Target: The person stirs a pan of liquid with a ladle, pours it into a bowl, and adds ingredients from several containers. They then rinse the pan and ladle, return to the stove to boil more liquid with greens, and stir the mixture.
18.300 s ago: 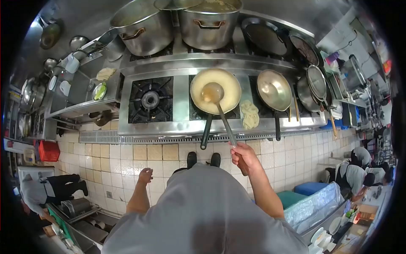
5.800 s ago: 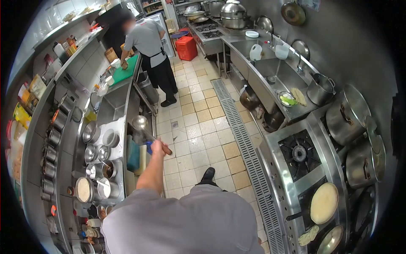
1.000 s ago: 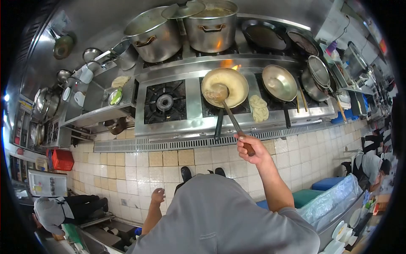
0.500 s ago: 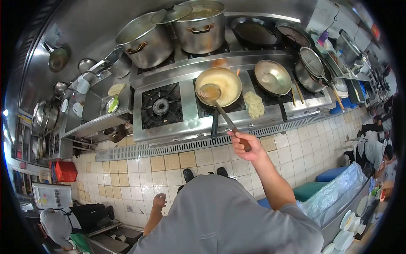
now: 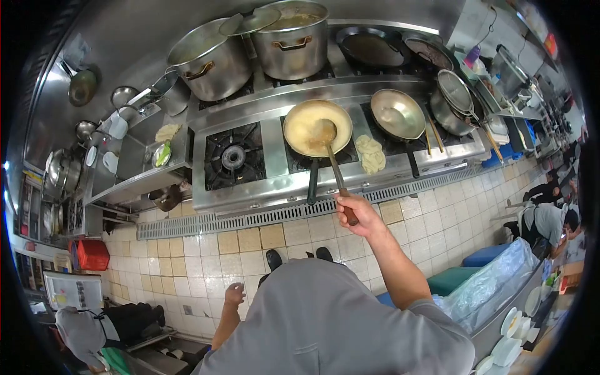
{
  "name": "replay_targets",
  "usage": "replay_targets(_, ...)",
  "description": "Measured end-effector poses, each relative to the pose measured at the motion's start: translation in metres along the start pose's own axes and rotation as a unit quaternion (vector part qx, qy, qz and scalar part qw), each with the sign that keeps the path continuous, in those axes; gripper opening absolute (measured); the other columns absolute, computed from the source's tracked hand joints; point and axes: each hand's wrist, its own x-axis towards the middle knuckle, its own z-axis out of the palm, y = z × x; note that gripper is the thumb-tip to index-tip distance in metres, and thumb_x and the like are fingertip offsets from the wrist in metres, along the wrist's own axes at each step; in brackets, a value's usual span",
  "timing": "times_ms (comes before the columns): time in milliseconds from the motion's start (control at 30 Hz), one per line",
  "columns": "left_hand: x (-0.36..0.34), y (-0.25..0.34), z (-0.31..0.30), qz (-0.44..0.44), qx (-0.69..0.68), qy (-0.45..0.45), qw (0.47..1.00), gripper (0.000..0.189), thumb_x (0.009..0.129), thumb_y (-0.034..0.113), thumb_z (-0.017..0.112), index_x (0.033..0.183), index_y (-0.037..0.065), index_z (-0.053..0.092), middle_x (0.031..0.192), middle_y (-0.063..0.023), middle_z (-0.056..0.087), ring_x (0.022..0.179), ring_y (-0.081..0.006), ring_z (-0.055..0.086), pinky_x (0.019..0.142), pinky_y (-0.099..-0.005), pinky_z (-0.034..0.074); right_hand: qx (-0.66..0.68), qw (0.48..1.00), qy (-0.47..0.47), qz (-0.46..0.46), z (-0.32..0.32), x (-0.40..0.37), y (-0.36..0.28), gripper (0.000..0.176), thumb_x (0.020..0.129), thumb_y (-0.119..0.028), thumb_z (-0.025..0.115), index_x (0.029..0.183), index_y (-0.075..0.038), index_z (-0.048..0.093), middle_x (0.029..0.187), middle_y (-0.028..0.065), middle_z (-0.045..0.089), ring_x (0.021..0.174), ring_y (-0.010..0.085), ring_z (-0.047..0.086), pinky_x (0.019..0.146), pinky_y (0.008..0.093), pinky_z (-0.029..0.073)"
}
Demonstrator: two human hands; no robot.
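The steel range (image 5: 269, 187) carries a wok of pale sauce (image 5: 300, 125). Left of that wok sits a bare burner (image 5: 232, 156). Right of it lie a crumpled cloth (image 5: 370, 154) and an empty wok (image 5: 397, 114). Behind it stand two stockpots (image 5: 294, 47).

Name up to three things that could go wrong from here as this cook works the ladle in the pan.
1. The pan holds pale liquid close to its rim. The ladle, gripped far back by the right hand, might slop it over.
2. The cloth lies right beside that burner and could scorch.
3. The pan's handle juts over the stove's front edge, where a knock might tip the pan.
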Motion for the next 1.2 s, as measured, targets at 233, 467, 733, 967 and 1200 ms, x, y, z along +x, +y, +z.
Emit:
replay_targets(233,-0.014,-0.023,-0.006,0.000,0.059,-0.005,0.998,0.042,0.092,0.031,0.064,0.126,0.007,0.059,0.098,-0.0101,0.065,0.077,-0.0257,0.068,0.059,-0.0419,0.055,-0.028,0.999,0.037,-0.009,-0.001,-0.001,-0.001,0.019,0.096,-0.016,0.061,0.110,-0.007,0.053,0.073,0.0010,0.055,0.051,0.0124,0.051,0.042,0.0262,0.036)
replay_targets(467,-0.022,-0.032,-0.007,0.012,0.054,0.001,0.998,0.041,0.092,0.032,0.065,0.125,0.007,0.060,0.098,-0.0099,0.066,0.079,-0.0259,0.069,0.058,-0.0407,0.055,-0.002,0.999,0.020,0.027,0.012,-0.004,-0.009,0.015,0.094,-0.016,0.063,0.104,-0.008,0.055,0.073,0.0011,0.056,0.054,0.0130,0.053,0.046,0.0283,0.038)
replay_targets(733,-0.015,-0.025,-0.005,-0.003,0.036,0.000,0.999,0.037,0.093,0.033,0.063,0.121,0.010,0.062,0.098,-0.0081,0.065,0.077,-0.0242,0.068,0.058,-0.0388,0.054,0.183,0.975,-0.102,0.068,-0.009,-0.002,-0.015,0.028,0.095,-0.016,0.060,0.119,-0.001,0.058,0.077,0.0003,0.054,0.057,0.0104,0.048,0.047,0.0249,0.036)
replay_targets(967,-0.004,-0.021,-0.005,-0.017,0.017,-0.001,1.000,0.034,0.093,0.032,0.063,0.120,0.012,0.063,0.096,-0.0068,0.064,0.076,-0.0239,0.067,0.060,-0.0401,0.055,0.145,0.984,-0.083,0.058,-0.001,-0.007,-0.008,0.024,0.094,-0.017,0.062,0.115,-0.005,0.059,0.075,-0.0005,0.054,0.057,0.0105,0.049,0.048,0.0255,0.036)
replay_targets(1200,-0.002,-0.019,-0.005,0.004,0.038,-0.013,0.999,0.035,0.093,0.033,0.064,0.121,0.012,0.063,0.097,-0.0069,0.064,0.078,-0.0238,0.067,0.061,-0.0405,0.054,0.080,0.993,-0.060,0.058,-0.006,0.003,-0.011,0.021,0.094,-0.017,0.062,0.112,-0.008,0.055,0.074,-0.0002,0.054,0.057,0.0110,0.049,0.048,0.0261,0.035)
